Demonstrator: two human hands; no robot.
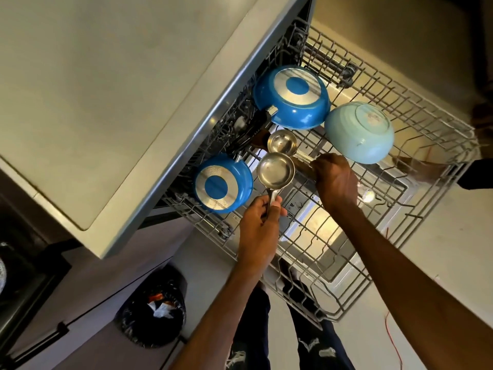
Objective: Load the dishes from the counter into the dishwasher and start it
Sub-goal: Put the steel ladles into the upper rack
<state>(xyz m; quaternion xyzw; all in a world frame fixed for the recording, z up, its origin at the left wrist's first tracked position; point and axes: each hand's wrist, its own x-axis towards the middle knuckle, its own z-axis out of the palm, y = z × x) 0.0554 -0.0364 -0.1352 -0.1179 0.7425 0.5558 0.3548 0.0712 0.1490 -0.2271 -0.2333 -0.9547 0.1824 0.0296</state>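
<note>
A wire dishwasher rack (416, 124) is seen pulled out from under the pale counter (106, 89). Two blue pans are laid upside down in it: the larger blue pan (292, 97) near the back and the smaller blue pan (222, 182) at the near left edge. A pale blue bowl (360, 132) is set tilted, bottom up, just beside the larger pan.

Between the pans, two steel ladles are held over the rack. The nearer ladle (276, 170) is gripped by its handle in the left hand (260, 225), whose fingers are clamped around the handle, the cup facing up. The farther ladle (282, 141) lies just behind it, its handle running rightward to the right hand (334, 180). That hand is shown from the back with the fingers curled together; the handle appears to be grasped, though the grip itself is hidden.

A dark bin (153, 307) lined with a bag is seen on the floor at lower left.
</note>
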